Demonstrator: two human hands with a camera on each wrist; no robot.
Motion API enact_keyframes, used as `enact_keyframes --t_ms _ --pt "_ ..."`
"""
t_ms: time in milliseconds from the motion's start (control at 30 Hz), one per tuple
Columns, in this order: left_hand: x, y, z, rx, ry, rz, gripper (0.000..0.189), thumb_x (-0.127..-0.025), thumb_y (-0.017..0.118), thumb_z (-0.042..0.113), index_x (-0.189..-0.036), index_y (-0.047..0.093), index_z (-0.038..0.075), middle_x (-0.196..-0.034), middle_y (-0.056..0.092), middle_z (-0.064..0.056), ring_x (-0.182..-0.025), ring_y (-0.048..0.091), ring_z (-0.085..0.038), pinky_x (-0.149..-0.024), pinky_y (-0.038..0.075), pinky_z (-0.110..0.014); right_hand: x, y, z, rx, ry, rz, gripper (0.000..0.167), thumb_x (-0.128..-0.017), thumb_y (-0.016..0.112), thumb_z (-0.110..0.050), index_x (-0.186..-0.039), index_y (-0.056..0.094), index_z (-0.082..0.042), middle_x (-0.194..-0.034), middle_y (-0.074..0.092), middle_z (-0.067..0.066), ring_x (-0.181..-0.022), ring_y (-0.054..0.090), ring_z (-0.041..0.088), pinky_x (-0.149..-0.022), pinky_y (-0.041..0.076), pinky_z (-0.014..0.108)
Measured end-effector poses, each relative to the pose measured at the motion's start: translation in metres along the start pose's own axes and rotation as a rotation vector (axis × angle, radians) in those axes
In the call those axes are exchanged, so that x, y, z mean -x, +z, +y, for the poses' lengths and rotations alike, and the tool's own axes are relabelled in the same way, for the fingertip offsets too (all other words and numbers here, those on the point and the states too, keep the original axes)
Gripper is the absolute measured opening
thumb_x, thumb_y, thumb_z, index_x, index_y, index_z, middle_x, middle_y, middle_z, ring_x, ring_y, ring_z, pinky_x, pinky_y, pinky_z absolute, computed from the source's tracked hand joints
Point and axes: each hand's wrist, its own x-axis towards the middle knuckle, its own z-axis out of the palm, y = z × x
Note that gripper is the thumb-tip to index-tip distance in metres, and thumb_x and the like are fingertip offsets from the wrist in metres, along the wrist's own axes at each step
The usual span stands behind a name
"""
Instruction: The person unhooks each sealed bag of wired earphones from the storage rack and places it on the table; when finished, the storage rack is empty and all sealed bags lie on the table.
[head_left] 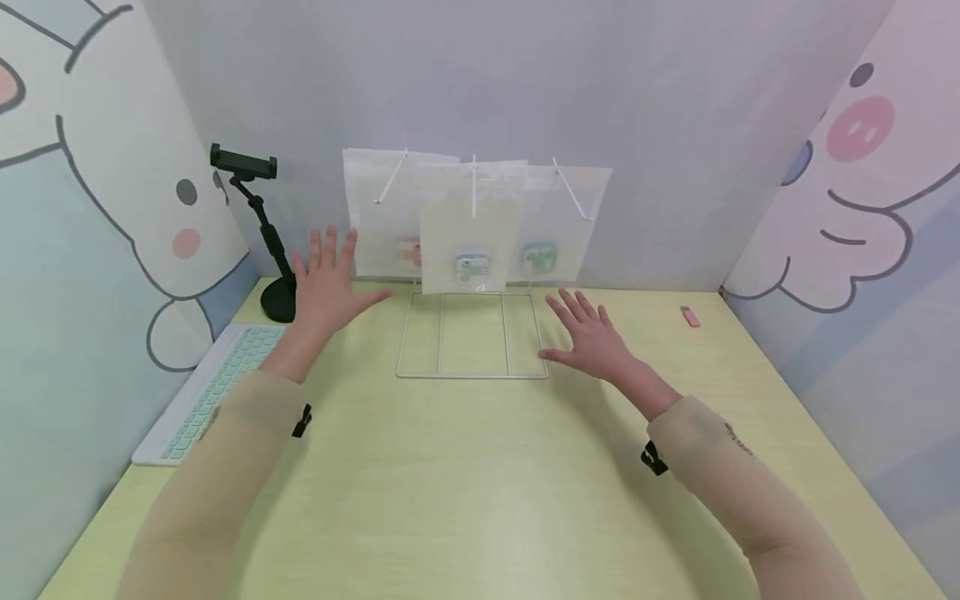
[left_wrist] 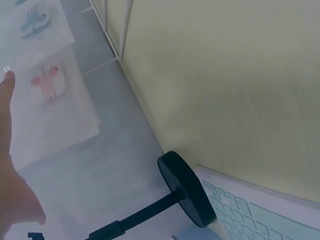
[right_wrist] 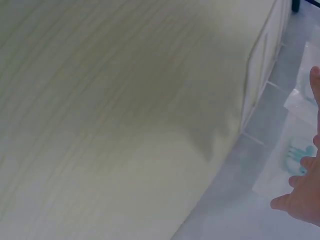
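Observation:
My left hand is raised with fingers spread, near the left clear bag and holding nothing. On the other side my right hand also has its fingers spread, beside the right edge of a white wire rack. From the rack's slanted prongs hang a middle bag and a right bag. A small pink item shows in the left bag, a blue one in the middle and a green one in the right. Both wrist views show part of each hand.
A black phone stand rises at the back left. In front of it lies a white keyboard with mint keys. A small pink object, perhaps a USB stick, lies at the back right. Printed walls border the table.

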Motion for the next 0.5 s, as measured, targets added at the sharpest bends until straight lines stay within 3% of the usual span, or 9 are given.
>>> enact_keyframes --t_ms 200,400,500 --pt "-0.023 0.010 -0.015 0.082 -0.016 0.038 0.113 -0.076 0.064 0.065 -0.153 -0.001 0.014 -0.158 -0.002 -0.016 -0.145 -0.008 -0.033 -0.111 0.001 -0.062 -0.013 0.029 0.012 -0.034 -0.056 -0.114 0.104 -0.076 0.065 -0.065 -0.153 0.012 -0.018 -0.159 0.009 0.012 -0.143 0.010 0.042 -0.107 0.017 0.066" --pt "-0.037 0.018 -0.025 0.306 -0.040 0.028 0.112 -0.078 0.072 0.052 -0.153 -0.003 0.013 -0.159 0.000 -0.014 -0.145 -0.006 -0.030 -0.114 -0.001 -0.055 -0.015 0.043 0.018 -0.052 -0.093 -0.216 0.108 -0.074 0.067 -0.064 -0.152 0.015 -0.012 -0.157 0.013 0.017 -0.141 0.014 0.045 -0.105 0.022 0.065" --pt "-0.040 0.020 -0.027 0.430 -0.054 0.000 0.110 -0.080 0.074 0.042 -0.153 -0.004 0.016 -0.159 0.000 -0.010 -0.146 -0.004 -0.030 -0.115 0.001 -0.053 -0.015 0.045 0.020 -0.104 -0.083 -0.262 0.106 -0.076 0.066 -0.062 -0.152 0.014 -0.011 -0.157 0.014 0.016 -0.142 0.014 0.042 -0.108 0.020 0.061"
